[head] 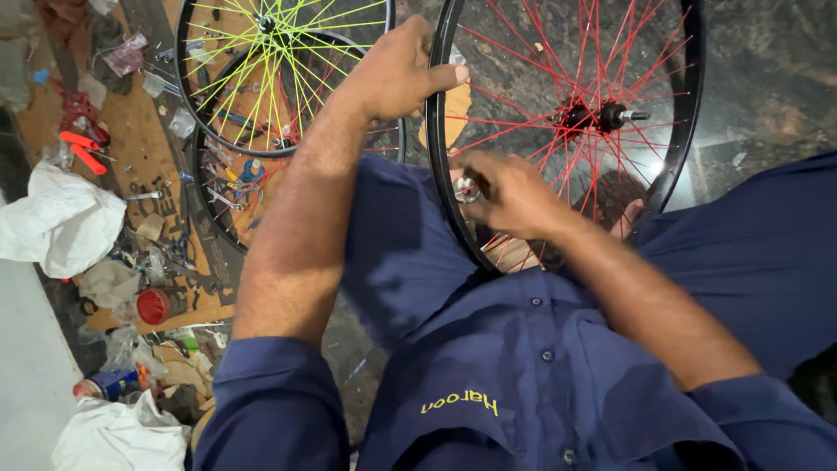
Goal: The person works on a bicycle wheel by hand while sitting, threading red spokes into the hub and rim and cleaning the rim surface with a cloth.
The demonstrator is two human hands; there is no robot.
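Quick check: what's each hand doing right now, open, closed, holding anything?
Left hand: closed on the black rim of the red-spoked wheel.
Right hand: closed on a small silver tool at the rim.

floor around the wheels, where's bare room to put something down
Bare dark stone floor lies right of the black-rimmed red-spoked wheel. The pale strip at far left is bare too. Crowded: the brown board by the yellow-spoked wheel, strewn with small parts.
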